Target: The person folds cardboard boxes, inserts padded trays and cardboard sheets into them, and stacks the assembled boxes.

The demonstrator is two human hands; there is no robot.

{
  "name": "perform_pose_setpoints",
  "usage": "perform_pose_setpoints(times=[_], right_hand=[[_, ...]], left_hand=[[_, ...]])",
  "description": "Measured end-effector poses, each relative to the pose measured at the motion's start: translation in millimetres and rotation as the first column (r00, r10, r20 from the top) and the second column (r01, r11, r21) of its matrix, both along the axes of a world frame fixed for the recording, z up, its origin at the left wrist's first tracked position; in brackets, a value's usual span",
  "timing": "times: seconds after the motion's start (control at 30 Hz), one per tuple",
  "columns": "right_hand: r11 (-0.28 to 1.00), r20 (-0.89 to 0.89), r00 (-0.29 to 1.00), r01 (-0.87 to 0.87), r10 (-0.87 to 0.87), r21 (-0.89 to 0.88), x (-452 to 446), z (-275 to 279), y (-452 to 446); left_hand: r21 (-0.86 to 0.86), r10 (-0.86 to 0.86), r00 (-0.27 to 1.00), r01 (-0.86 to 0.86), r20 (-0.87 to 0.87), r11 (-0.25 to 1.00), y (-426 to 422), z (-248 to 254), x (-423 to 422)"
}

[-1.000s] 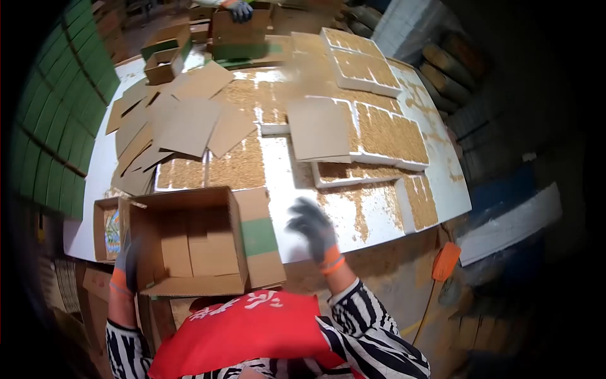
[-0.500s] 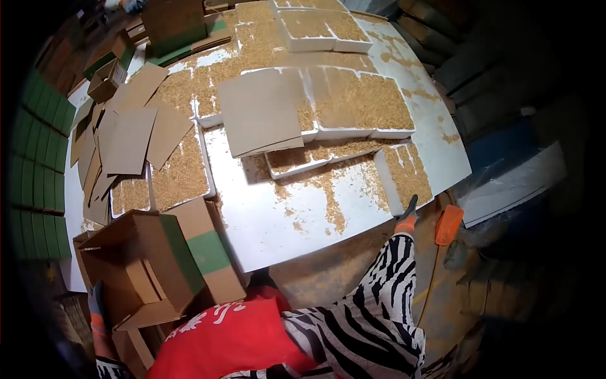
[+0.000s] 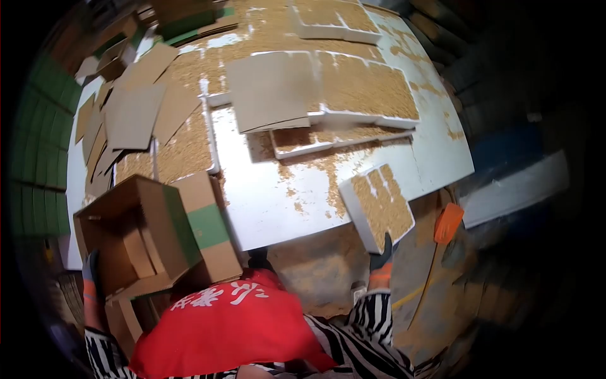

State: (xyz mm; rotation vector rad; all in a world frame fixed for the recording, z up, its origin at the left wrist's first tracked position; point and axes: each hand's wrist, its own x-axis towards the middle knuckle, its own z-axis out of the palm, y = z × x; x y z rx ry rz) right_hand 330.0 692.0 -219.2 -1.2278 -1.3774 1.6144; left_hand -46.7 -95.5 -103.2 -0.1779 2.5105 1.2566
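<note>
My right hand [image 3: 381, 258], in a dark and orange glove, grips the near corner of a white tray [image 3: 357, 211] full of tan flakes. The tray is tilted, and its near end sticks out past the table's front edge. At the lower left, my left hand [image 3: 92, 270], also gloved, is closed on the near left edge of an open cardboard box [image 3: 178, 218] with a green stripe. The box's opening faces me, and flat inner pieces show inside. Some left fingers are hidden by the box wall. Beside it stands another green-striped cardboard box [image 3: 209, 228].
The white table [image 3: 278, 218] carries more flake-filled white trays [image 3: 372, 85] and spilled flakes. Flat cardboard sheets [image 3: 268, 91] cover one tray; more sheets [image 3: 129, 117] are piled at left. Green cartons [image 3: 38, 145] are stacked far left. An orange scoop-like tool [image 3: 449, 223] stands right of the table.
My right hand has drawn the tray away from the other trays, left and toward me, turning it over the table edge. My left hand stays at the box, which has shifted only slightly.
</note>
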Motion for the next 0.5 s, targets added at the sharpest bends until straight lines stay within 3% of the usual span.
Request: perform_pose_setpoints(times=[0.03,0.07,0.1,0.13,0.17,0.2,0.23,0.27,0.3,0.33,0.37,0.4,0.5], right_hand=[[0.998,-0.087,0.996,-0.012,0.006,-0.067,6,-8,-9],[0.990,-0.170,0.985,-0.027,0.003,-0.136,7,-7,-22],[0.955,-0.292,0.956,-0.119,0.036,-0.272,-12,32,-49],[0.941,-0.341,0.935,-0.201,0.101,-0.271,-26,60,-62],[0.923,-0.399,0.903,-0.281,0.161,-0.264,-43,83,-76],[0.882,-0.434,0.873,-0.370,0.222,-0.292,-60,107,-90],[0.841,-0.460,0.844,-0.445,0.277,-0.309,-77,130,-97],[0.841,-0.530,0.790,-0.486,0.307,-0.237,-94,143,-105],[0.839,-0.365,0.770,-0.540,0.523,0.064,-113,152,-118],[0.732,-0.143,0.740,-0.582,0.658,0.355,-129,161,-132],[0.544,0.114,0.706,-0.629,0.699,0.555,-133,179,-148],[0.212,0.350,0.675,-0.604,0.650,0.769,-150,192,-150],[0.258,0.319,0.567,-0.713,0.760,0.651,-208,259,-214]], left_hand=[[0.142,0.199,0.972,-0.217,0.127,0.966,13,3,-3],[0.033,0.104,0.993,-0.106,0.055,0.994,8,-1,-5],[-0.094,0.012,1.000,-0.012,-0.003,0.995,-1,-12,-6],[-0.019,0.101,0.994,-0.101,0.039,0.995,50,7,-1],[0.227,0.326,0.928,-0.361,0.178,0.905,101,36,13],[0.074,0.218,0.974,-0.221,0.057,0.972,100,33,9],[0.277,0.295,0.927,-0.353,0.231,0.894,132,46,12],[0.345,0.248,0.930,-0.335,0.272,0.877,138,43,11],[0.418,0.188,0.936,-0.305,0.297,0.856,140,38,9],[0.446,0.154,0.947,-0.271,0.281,0.853,140,35,9],[0.455,0.149,0.948,-0.269,0.282,0.849,142,40,11],[0.487,0.128,0.957,-0.245,0.261,0.838,145,37,8],[0.558,0.093,0.977,-0.186,0.191,0.809,154,31,6]])
